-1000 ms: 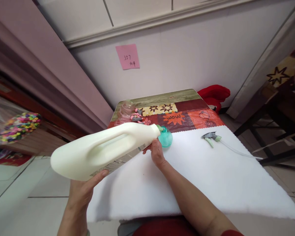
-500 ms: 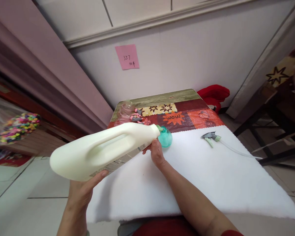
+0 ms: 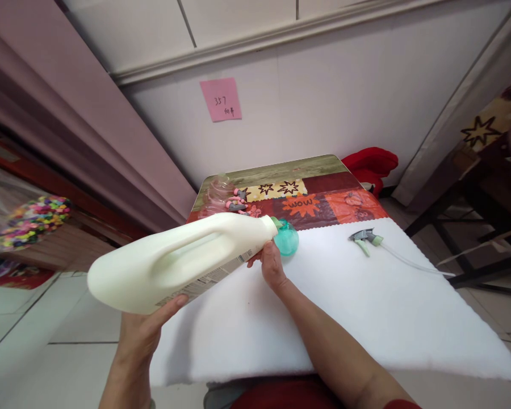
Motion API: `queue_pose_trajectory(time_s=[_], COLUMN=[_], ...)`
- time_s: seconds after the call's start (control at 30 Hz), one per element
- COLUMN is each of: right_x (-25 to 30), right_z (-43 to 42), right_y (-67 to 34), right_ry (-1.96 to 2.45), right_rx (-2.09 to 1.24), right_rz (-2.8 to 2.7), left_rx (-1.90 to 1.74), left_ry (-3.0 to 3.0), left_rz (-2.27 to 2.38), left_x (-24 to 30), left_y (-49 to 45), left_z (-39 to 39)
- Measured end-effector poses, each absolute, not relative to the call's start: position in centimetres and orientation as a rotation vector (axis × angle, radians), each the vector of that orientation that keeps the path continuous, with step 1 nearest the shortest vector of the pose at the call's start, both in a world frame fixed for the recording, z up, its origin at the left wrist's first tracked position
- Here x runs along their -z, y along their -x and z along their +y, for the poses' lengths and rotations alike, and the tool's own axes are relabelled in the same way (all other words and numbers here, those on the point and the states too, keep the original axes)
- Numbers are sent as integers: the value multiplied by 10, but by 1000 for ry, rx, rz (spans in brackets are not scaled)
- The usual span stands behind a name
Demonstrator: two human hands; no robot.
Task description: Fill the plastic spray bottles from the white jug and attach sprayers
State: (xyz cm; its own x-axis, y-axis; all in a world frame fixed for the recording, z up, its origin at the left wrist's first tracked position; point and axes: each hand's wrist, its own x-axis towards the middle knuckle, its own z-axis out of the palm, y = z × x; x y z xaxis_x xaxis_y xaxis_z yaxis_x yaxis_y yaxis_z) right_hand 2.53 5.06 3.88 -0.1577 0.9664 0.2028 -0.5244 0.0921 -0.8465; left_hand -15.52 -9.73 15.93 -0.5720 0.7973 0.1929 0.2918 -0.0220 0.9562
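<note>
My left hand (image 3: 142, 329) grips the bottom of a big white jug (image 3: 174, 262), which is tipped almost flat with its neck to the right. The neck meets a small teal bottle (image 3: 287, 240) standing on the white cloth (image 3: 366, 307). Just below the jug's neck, my right hand (image 3: 271, 266) is closed around the teal bottle's near side. A green funnel-like piece shows between neck and bottle.
A grey-green spray trigger with a tube (image 3: 366, 238) lies on the cloth to the right. A clear bottle (image 3: 217, 193) and pink-grey spray heads (image 3: 238, 203) sit at the back left. A red stool (image 3: 370, 162) and a dark table frame (image 3: 472, 227) stand on the right.
</note>
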Motion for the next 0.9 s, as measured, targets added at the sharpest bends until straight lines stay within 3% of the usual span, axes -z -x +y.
queue_pose_trajectory(time_s=[0.23,0.47,0.9], right_x=[-37,-42,-99], right_z=[51,52,41], right_y=[-27,-37,-21], right_ry=[582,589,428], right_rx=[-1470,-1401,-1448], right_rz=[-997,-1106,-1294], left_rx=[-1685,-1829,-1783], left_ry=[-1057,-761,-645], left_rz=[1749,1560,1607], left_x=[-148,-89,-47], left_y=[155,161,169], left_z=[-94,-90,-79])
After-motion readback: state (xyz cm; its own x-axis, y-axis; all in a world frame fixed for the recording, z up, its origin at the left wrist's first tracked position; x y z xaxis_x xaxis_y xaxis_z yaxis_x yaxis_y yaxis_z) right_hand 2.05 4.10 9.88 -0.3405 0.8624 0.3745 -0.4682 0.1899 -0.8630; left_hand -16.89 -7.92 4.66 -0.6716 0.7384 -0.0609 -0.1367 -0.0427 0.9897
